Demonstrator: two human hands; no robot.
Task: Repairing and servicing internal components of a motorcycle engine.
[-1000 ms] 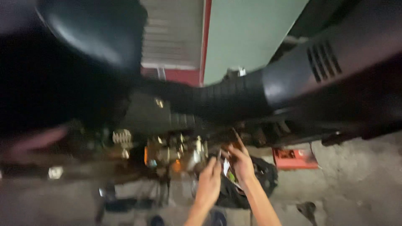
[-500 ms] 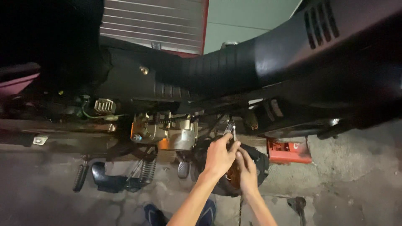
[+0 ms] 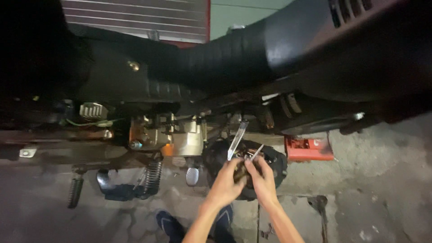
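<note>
Both hands (image 3: 245,180) lower than before

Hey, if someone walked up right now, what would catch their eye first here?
Probably the two bare hands meeting low in the middle, the left hand and right hand together gripping shiny metal tools over a black bag. Above them spans a dark motorcycle with its long black seat and bright metal engine. A red box sits on the concrete to the right.
</note>
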